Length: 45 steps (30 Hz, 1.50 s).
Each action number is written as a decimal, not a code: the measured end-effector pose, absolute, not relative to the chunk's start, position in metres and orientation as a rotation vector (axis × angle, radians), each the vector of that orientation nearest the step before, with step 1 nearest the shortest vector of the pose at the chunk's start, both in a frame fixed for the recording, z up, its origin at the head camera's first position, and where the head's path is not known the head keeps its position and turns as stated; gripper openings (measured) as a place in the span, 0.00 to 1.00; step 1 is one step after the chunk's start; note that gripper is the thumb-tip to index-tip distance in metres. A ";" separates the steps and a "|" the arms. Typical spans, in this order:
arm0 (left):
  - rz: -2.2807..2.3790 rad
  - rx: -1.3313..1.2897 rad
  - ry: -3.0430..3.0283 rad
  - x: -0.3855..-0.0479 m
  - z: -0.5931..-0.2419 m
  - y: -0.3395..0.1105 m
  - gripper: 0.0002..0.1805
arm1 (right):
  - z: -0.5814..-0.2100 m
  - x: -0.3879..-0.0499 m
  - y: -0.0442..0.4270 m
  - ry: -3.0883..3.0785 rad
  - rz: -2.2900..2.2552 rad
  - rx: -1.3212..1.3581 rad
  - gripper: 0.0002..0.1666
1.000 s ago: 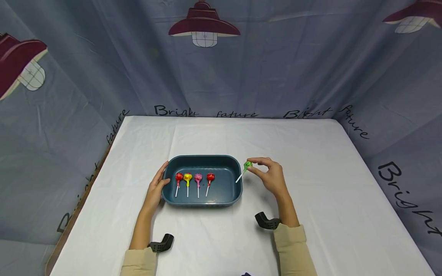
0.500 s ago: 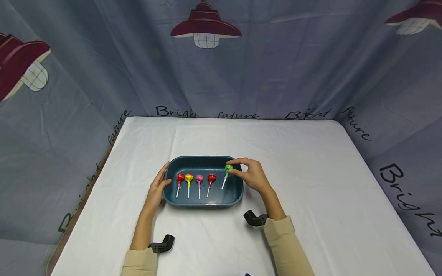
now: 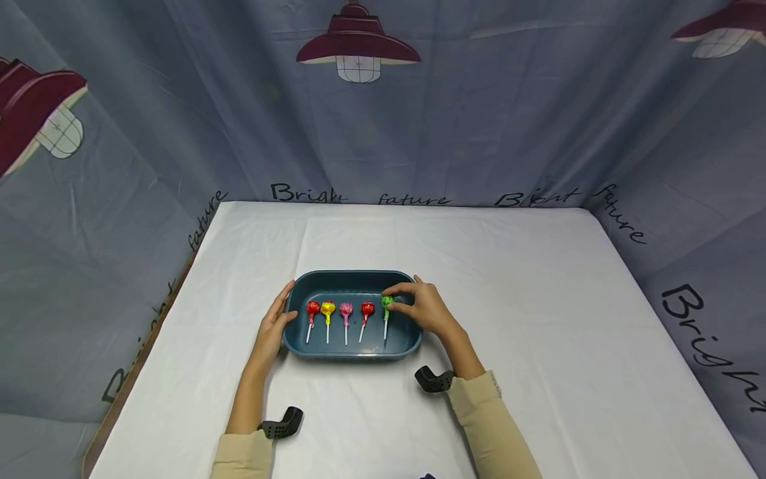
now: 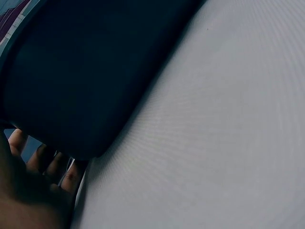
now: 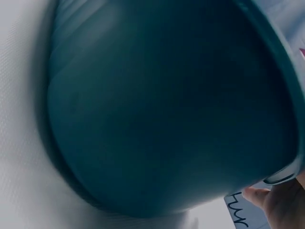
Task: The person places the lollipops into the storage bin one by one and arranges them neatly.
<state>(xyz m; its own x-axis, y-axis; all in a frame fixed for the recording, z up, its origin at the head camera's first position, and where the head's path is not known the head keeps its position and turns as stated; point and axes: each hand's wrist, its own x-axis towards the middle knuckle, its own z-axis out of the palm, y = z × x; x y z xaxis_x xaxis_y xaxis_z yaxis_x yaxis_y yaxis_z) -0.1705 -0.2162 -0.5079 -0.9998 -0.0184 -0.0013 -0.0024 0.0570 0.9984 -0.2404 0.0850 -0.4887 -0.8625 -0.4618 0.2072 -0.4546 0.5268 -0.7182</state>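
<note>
A dark teal tray [image 3: 353,350] stands on the white-covered table in the head view. At its left end my left hand [image 3: 267,338] grips the rim, thumb over the edge and fingers along the outside. My right hand [image 3: 429,309] reaches over the right end and pinches the head of a green lollipop [image 3: 385,320] between thumb and fingers, its stick pointing toward me. Left of it in the tray lie a red lollipop [image 3: 367,309], a pink lollipop [image 3: 346,310], a yellow lollipop [image 3: 327,309] and another red lollipop [image 3: 312,309], side by side. Both wrist views mostly show the tray's outer wall [image 5: 167,105].
White cloth [image 3: 509,279] covers the table around the tray. A grey-blue curtain [image 3: 479,120] with printed lamps and lettering hangs behind and at the sides. A small dark object [image 3: 427,476] shows at the bottom edge of the head view.
My right hand has carried the green lollipop leftward from beyond the tray's right rim, then down beside the right-hand red one. My left hand stays on the tray's left end.
</note>
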 end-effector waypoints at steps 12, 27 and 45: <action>-2.160 0.046 -2.284 -0.171 -0.508 -0.217 0.29 | -0.486 -0.240 0.082 2.736 -1.125 -0.878 0.13; -2.142 0.044 -2.283 -0.175 -0.522 -0.221 0.29 | -0.483 -0.237 0.071 2.851 -0.820 -0.861 0.12; -2.135 0.044 -2.300 -0.170 -0.508 -0.216 0.29 | -0.484 -0.233 0.067 2.930 -0.581 -0.884 0.13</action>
<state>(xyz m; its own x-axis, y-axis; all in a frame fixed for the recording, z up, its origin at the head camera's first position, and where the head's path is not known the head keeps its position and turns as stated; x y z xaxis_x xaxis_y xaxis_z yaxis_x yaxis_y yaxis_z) -0.1703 -0.2161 -0.5082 -0.9996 -0.0225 -0.0169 -0.0185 0.0742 0.9971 -0.2326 0.0666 -0.4838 -0.8385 -0.5389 0.0804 -0.5289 0.7694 -0.3582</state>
